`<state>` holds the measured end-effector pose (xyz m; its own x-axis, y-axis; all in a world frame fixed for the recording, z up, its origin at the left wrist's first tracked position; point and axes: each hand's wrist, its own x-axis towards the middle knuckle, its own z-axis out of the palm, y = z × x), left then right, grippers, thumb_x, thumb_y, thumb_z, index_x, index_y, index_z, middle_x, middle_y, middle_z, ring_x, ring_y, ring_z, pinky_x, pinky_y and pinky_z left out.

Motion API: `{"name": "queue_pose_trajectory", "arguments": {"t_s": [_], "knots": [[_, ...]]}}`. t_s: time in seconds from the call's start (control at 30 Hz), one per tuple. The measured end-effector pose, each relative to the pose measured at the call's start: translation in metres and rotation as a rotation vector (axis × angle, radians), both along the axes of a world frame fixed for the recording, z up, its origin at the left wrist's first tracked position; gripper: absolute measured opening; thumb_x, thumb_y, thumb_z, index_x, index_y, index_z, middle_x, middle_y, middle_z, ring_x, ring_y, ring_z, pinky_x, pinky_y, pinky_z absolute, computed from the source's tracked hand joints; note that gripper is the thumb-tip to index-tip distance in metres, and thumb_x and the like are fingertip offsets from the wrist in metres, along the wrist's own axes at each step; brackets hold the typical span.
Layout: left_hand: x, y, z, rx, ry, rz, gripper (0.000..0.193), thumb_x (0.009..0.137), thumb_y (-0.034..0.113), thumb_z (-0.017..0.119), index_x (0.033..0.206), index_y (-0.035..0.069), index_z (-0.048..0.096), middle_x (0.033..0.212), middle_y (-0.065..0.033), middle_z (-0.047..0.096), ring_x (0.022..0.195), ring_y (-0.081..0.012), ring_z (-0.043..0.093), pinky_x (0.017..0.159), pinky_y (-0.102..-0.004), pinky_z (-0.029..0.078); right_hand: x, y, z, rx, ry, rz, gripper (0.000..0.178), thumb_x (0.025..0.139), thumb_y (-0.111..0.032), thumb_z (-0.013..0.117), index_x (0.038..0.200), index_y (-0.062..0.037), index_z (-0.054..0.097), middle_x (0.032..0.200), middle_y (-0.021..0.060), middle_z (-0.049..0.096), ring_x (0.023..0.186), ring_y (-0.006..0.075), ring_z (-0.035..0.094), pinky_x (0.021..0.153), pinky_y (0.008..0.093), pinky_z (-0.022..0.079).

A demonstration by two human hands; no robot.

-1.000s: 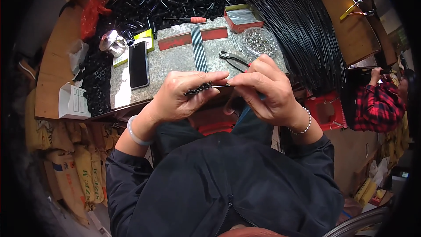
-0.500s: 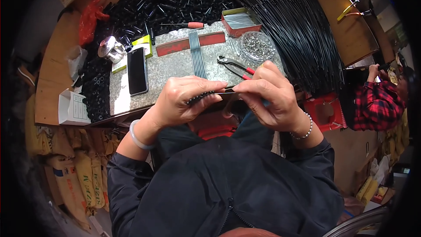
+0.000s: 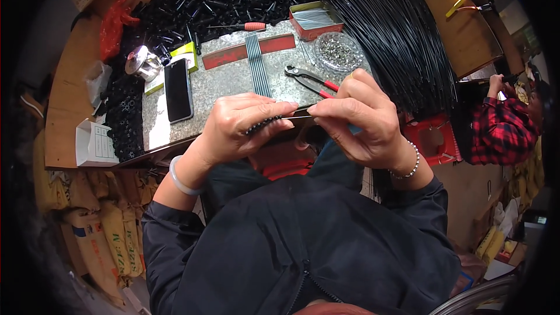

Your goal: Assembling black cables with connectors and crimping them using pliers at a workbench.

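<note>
Black ribbed rod (image 3: 263,125) (perhaps beaded)

Grey slab (image 3: 227,81) on wood bench (image 3: 70,99) — phone (image 3: 178,90), pliers (image 3: 309,79), screwdriver (image 3: 242,26) etc.

Light falls from above onto the middle of the view, so the grey surface (image 3: 227,84) is bright and gives a pale sheen. The hands are evenly lit and sharp, with soft shadow under the left hand (image 3: 242,125) and the right hand (image 3: 359,119). A metal reel (image 3: 139,61) throws a small hot glare. The black rods (image 3: 396,29) catch thin glints along their lengths. The dark jacket (image 3: 303,239) soaks up light and shows little detail. Toward the rim the picture darkens to black, straight edges bow, and the sacks (image 3: 111,227) at lower left are dim and slightly soft.
</note>
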<state>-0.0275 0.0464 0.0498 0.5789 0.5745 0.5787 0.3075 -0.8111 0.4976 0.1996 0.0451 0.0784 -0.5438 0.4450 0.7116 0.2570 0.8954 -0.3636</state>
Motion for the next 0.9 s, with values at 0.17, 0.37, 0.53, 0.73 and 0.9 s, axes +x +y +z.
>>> {"name": "queue_pose_trajectory", "arguments": {"t_s": [0.17, 0.37, 0.53, 0.73, 0.9], "knots": [[-0.001, -0.003, -0.003, 0.013, 0.015, 0.01, 0.022, 0.074, 0.008, 0.068, 0.094, -0.001, 0.066, 0.083, -0.0119, 0.067, 0.076, -0.0267, 0.066, 0.067, -0.0322, 0.052, 0.0, -0.001, 0.001, 0.006, -0.009, -0.005, 0.024, 0.067, 0.004, 0.068, 0.089, -0.0056, 0.064, 0.066, 0.0026, 0.048, 0.06, 0.0176, 0.043, 0.055, 0.0277, 0.035], [0.001, 0.0, -0.003, -0.013, -0.006, -0.001, 0.02, 0.074, 0.007, 0.068, 0.092, -0.002, 0.065, 0.082, -0.0131, 0.067, 0.075, -0.0277, 0.066, 0.065, -0.0328, 0.052, -0.002, 0.001, -0.002, 0.017, 0.021, 0.0, 0.023, 0.068, 0.005, 0.068, 0.088, -0.0052, 0.064, 0.066, 0.0023, 0.048, 0.059, 0.0172, 0.042, 0.054, 0.0276, 0.035], [0.002, 0.004, -0.002, 0.027, -0.018, -0.005, 0.022, 0.072, 0.009, 0.071, 0.09, -0.002, 0.065, 0.079, -0.0137, 0.066, 0.073, -0.0284, 0.066, 0.065, -0.0326, 0.052, -0.002, 0.007, 0.0, 0.036, 0.016, 0.017, 0.024, 0.067, 0.004, 0.069, 0.089, -0.0066, 0.066, 0.065, 0.0011, 0.048, 0.059, 0.0167, 0.042, 0.053, 0.0267, 0.034], [-0.001, 0.001, -0.002, 0.07, 0.03, 0.016, 0.024, 0.071, 0.013, 0.073, 0.088, -0.001, 0.066, 0.077, -0.0138, 0.066, 0.072, -0.0285, 0.065, 0.064, -0.0337, 0.052, -0.004, 0.007, 0.002, 0.098, -0.017, 0.032, 0.025, 0.067, 0.002, 0.07, 0.089, -0.0078, 0.068, 0.065, -0.0003, 0.048, 0.061, 0.0157, 0.043, 0.054, 0.0266, 0.034], [0.003, 0.003, -0.005, 0.123, 0.026, -0.009, 0.025, 0.071, 0.016, 0.073, 0.087, -0.001, 0.066, 0.076, -0.0129, 0.065, 0.071, -0.028, 0.065, 0.066, -0.0352, 0.053, -0.004, 0.014, 0.002, -0.007, -0.04, 0.095, 0.026, 0.066, -0.002, 0.071, 0.091, -0.0082, 0.069, 0.065, 0.0008, 0.047, 0.062, 0.016, 0.044, 0.055, 0.0256, 0.036]]}}
